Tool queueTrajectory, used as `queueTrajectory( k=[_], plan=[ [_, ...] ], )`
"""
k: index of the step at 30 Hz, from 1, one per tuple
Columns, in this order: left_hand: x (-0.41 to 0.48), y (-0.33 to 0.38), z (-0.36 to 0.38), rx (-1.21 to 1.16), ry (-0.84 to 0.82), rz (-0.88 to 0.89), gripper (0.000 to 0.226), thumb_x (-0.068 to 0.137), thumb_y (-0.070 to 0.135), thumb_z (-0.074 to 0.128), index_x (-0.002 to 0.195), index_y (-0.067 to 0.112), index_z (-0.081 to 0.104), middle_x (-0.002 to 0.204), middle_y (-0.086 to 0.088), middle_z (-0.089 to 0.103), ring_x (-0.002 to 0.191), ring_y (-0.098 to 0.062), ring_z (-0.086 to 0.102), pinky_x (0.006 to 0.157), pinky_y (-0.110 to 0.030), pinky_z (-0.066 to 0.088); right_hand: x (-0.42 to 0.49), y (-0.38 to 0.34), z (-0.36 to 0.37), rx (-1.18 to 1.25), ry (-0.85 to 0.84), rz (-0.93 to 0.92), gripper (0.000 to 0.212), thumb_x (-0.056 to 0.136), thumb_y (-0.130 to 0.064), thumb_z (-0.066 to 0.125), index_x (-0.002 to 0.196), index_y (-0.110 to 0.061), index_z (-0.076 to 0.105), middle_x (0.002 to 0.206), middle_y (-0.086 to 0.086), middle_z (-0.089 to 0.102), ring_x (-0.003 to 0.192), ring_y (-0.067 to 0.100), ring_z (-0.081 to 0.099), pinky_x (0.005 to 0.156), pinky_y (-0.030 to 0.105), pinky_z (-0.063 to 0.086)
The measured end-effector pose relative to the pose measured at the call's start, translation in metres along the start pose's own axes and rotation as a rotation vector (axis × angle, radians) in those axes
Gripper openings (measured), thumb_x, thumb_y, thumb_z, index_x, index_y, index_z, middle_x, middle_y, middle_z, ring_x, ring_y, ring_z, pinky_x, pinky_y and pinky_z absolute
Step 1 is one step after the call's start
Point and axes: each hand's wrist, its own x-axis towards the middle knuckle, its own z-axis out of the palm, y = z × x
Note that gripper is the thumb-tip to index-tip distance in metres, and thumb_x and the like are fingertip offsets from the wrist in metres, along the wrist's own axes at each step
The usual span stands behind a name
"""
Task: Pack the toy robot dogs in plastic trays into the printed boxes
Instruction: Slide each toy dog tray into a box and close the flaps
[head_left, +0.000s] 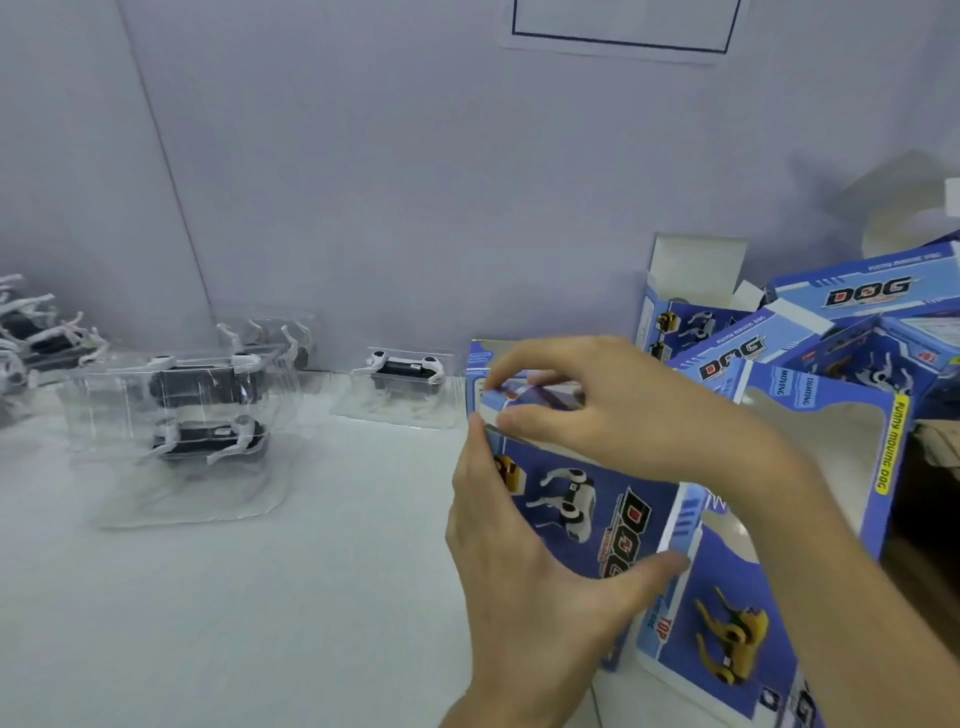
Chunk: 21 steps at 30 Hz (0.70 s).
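Both hands hold a blue printed cardboard box (587, 499) over the white table (260, 597).
The left hand (524, 582) clasps the box's near part, thumb across its printed face. Beyond it, the right hand (639, 415) pinches the far end flap (524, 397). Farther left, black-and-white toy robot dogs in clear plastic trays (202, 415) stand on the table. More blue boxes (841, 332) are piled at far right.

held box (602, 519): "DOG", "TOP"; windowed box (892, 447): "FUNNY MOVING DOG", "MOVING"
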Motion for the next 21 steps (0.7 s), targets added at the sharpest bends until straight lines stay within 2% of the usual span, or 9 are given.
queueTrajectory(
  k=[3, 7, 10, 15, 17, 19, 21],
  plan=[
    [0.003, -0.002, 0.009, 0.068, -0.002, -0.035, 0.142, 0.031, 0.071, 0.083, 0.143, 0.06, -0.003, 0.144, 0.027, 0.029, 0.13, -0.004, 0.046, 0.106, -0.044, 0.046, 0.006, 0.002, 0.003, 0.022, 0.025, -0.015, 0.017, 0.092, -0.038, 0.063, 0.107, -0.04, 0.067, 0.106, -0.015, 0.069, 0.101, 0.012, 0.064, 0.086, 0.034, 0.052],
    [0.008, -0.003, 0.015, 0.064, 0.036, -0.002, 0.138, 0.039, 0.062, 0.083, 0.148, 0.058, -0.001, 0.138, 0.025, 0.035, 0.123, -0.008, 0.051, 0.099, -0.042, 0.051, 0.01, 0.009, 0.0, 0.09, 0.025, 0.01, 0.019, 0.09, -0.039, 0.066, 0.107, -0.047, 0.071, 0.099, -0.024, 0.07, 0.101, 0.0, 0.063, 0.076, 0.011, 0.049],
    [0.008, -0.006, 0.015, 0.061, 0.088, 0.028, 0.134, 0.038, 0.063, 0.079, 0.143, 0.065, -0.004, 0.126, 0.038, 0.034, 0.111, -0.002, 0.054, 0.09, -0.038, 0.055, 0.011, 0.011, 0.0, 0.094, 0.018, 0.003, 0.024, 0.089, -0.043, 0.066, 0.111, -0.051, 0.07, 0.104, -0.02, 0.072, 0.1, 0.001, 0.063, 0.08, 0.014, 0.05],
    [0.007, -0.007, 0.015, 0.02, 0.11, 0.024, 0.131, 0.04, 0.063, 0.083, 0.141, 0.068, -0.001, 0.126, 0.038, 0.036, 0.113, -0.001, 0.054, 0.088, -0.034, 0.055, 0.012, 0.011, 0.0, 0.062, 0.017, -0.008, 0.024, 0.088, -0.042, 0.067, 0.109, -0.053, 0.07, 0.109, -0.019, 0.073, 0.106, -0.003, 0.06, 0.083, 0.005, 0.043],
    [0.006, -0.008, 0.014, 0.017, 0.116, 0.029, 0.13, 0.041, 0.061, 0.085, 0.142, 0.067, 0.003, 0.125, 0.035, 0.039, 0.112, -0.003, 0.056, 0.089, -0.038, 0.055, 0.012, 0.009, 0.001, 0.056, 0.002, -0.009, 0.025, 0.088, -0.039, 0.066, 0.109, -0.053, 0.07, 0.113, -0.02, 0.071, 0.111, 0.0, 0.06, 0.088, 0.012, 0.048],
    [0.006, -0.008, 0.013, 0.023, 0.117, 0.019, 0.131, 0.041, 0.062, 0.085, 0.142, 0.067, 0.003, 0.128, 0.03, 0.041, 0.113, -0.008, 0.056, 0.092, -0.042, 0.054, 0.011, 0.007, 0.002, 0.044, -0.017, 0.0, 0.026, 0.09, -0.038, 0.064, 0.111, -0.052, 0.07, 0.117, -0.015, 0.071, 0.112, 0.009, 0.062, 0.094, 0.03, 0.052],
    [0.008, -0.009, 0.011, 0.041, 0.128, 0.009, 0.132, 0.041, 0.063, 0.085, 0.142, 0.066, 0.001, 0.132, 0.027, 0.04, 0.118, -0.01, 0.053, 0.095, -0.043, 0.052, 0.011, 0.004, 0.004, 0.055, -0.05, 0.023, 0.031, 0.094, -0.033, 0.059, 0.118, -0.05, 0.067, 0.125, -0.018, 0.068, 0.118, 0.013, 0.061, 0.1, 0.04, 0.05]
  ],
)
